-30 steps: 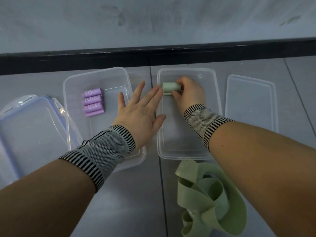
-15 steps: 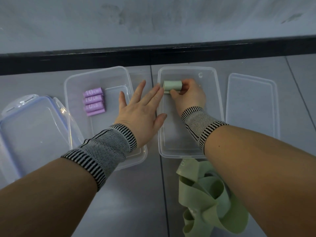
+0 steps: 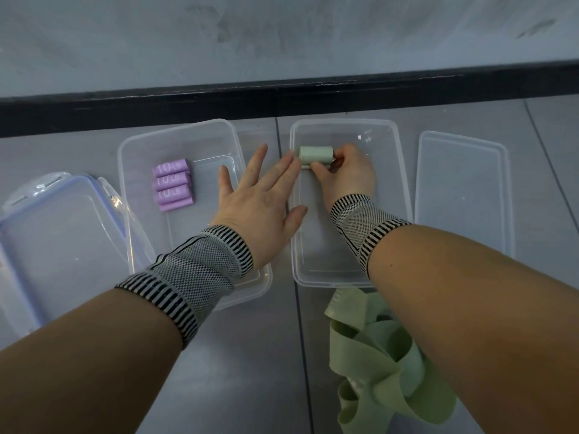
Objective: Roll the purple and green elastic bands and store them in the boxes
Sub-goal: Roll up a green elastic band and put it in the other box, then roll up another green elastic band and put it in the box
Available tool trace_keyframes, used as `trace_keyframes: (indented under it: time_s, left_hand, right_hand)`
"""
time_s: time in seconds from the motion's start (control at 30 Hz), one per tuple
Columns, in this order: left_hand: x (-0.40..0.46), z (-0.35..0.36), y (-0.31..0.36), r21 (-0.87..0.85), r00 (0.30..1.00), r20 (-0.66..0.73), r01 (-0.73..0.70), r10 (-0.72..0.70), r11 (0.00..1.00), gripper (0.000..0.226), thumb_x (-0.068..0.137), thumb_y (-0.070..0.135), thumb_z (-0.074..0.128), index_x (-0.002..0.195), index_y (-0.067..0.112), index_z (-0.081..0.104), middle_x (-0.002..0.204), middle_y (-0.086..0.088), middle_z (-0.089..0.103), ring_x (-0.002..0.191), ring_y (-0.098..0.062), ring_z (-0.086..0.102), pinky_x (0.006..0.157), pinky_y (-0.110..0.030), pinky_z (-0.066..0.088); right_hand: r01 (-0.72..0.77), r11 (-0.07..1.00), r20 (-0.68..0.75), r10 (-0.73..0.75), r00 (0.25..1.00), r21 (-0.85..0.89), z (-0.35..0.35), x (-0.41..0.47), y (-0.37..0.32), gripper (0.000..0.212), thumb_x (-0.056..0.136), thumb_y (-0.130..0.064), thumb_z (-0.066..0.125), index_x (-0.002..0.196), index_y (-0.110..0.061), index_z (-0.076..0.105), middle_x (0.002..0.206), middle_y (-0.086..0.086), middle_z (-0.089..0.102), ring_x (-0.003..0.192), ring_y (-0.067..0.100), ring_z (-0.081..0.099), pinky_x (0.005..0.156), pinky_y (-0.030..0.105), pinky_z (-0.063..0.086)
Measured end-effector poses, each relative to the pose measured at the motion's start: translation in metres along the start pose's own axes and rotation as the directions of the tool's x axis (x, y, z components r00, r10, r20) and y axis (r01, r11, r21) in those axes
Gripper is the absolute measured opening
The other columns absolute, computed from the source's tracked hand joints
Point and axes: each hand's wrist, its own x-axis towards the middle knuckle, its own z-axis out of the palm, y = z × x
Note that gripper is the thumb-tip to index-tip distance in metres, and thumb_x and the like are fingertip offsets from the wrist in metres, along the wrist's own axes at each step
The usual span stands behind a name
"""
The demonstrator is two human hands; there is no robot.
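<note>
Purple rolls (image 3: 173, 185) printed "10 LB", in box (image 3: 131, 145)

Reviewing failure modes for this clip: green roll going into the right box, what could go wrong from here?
1. The right hand pinches the green roll, whose loose tail shows underneath; once let go, it may unroll in the right box.
2. The left hand lies flat across the left box rim, fingertips at the roll; it could nudge it.
3. The unrolled green bands sit under the right forearm; pulling back may drag them.
</note>
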Motion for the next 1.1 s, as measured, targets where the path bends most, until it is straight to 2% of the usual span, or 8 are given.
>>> trace_keyframes:
  time_s: [0.2,0.37,0.47,0.57,0.7,0.87,1.1]
  left_hand:
    - [0.0,0.0,0.0,0.009,1.0,0.004,0.0,0.0,1.0,0.068,0.094,0.051,0.024,0.149,0.027,-0.006,0.156,0.016,-0.008,0.142,-0.016,-0.021,0.111,-0.061,-0.002]
    - [0.001,0.0,-0.001,0.016,1.0,0.011,-0.003,0.003,1.0,0.068,0.093,0.052,0.022,0.149,0.027,-0.007,0.156,0.016,-0.009,0.142,-0.016,-0.022,0.11,-0.061,-0.002]
    - [0.001,-0.001,-0.001,0.014,1.0,0.019,-0.001,0.0,1.0,0.068,0.091,0.054,0.019,0.148,0.029,-0.009,0.156,0.017,-0.01,0.142,-0.016,-0.022,0.11,-0.061,-0.003]
    - [-0.002,-0.003,0.0,-0.013,1.0,0.025,0.015,-0.015,1.0,0.069,0.088,0.055,0.015,0.148,0.03,-0.009,0.157,0.015,-0.01,0.142,-0.016,-0.021,0.11,-0.059,-0.004]
    - [-0.014,-0.008,0.011,-0.025,0.999,0.029,0.019,-0.018,1.0,0.073,0.086,0.058,0.012,0.148,0.028,-0.01,0.157,0.012,-0.013,0.143,-0.017,-0.02,0.111,-0.058,-0.004]
    - [-0.043,-0.008,0.027,-0.025,0.999,0.039,0.014,-0.013,1.0,0.076,0.086,0.058,0.013,0.148,0.023,-0.011,0.156,0.01,-0.016,0.142,-0.016,-0.021,0.112,-0.055,-0.005]
    - [-0.111,-0.004,0.06,-0.045,1.0,0.012,-0.027,0.027,0.999,0.075,0.087,0.057,0.017,0.149,0.022,-0.006,0.158,0.007,-0.011,0.144,-0.019,-0.017,0.113,-0.054,-0.002]
  right_hand:
    - [-0.018,1.0,0.026,0.018,0.999,0.015,-0.003,-0.001,-0.002,0.034,0.081,-0.034,0.07,0.108,-0.015,0.059,0.101,0.002,0.063,0.093,0.018,0.059,0.085,0.036,0.051]
    - [-0.037,0.999,0.051,0.035,0.998,0.039,-0.009,-0.002,-0.003,0.037,0.08,-0.035,0.071,0.11,-0.016,0.062,0.099,-0.001,0.064,0.09,0.013,0.06,0.077,0.025,0.048]
    - [-0.035,0.998,0.053,0.033,0.998,0.052,-0.013,-0.005,-0.005,0.039,0.079,-0.037,0.071,0.111,-0.017,0.06,0.101,-0.001,0.063,0.09,0.013,0.059,0.077,0.026,0.049]
    - [-0.05,0.989,0.069,0.041,0.997,0.137,-0.022,-0.013,-0.008,0.043,0.08,-0.036,0.07,0.117,-0.02,0.056,0.109,-0.002,0.059,0.094,0.01,0.057,0.078,0.024,0.047]
    - [0.008,0.977,0.128,-0.036,0.991,0.214,-0.045,-0.038,-0.013,0.052,0.083,-0.036,0.069,0.129,-0.023,0.05,0.121,-0.004,0.052,0.103,0.01,0.055,0.09,0.027,0.047]
    - [0.08,0.969,0.167,-0.121,0.979,0.235,-0.078,-0.082,-0.008,0.057,0.083,-0.035,0.069,0.135,-0.028,0.046,0.121,-0.01,0.048,0.102,0.003,0.052,0.091,0.024,0.048]
    - [0.21,0.963,0.205,-0.242,0.948,0.167,-0.122,-0.154,0.013,0.056,0.082,-0.032,0.07,0.133,-0.025,0.049,0.122,-0.005,0.048,0.1,0.005,0.053,0.093,0.026,0.048]
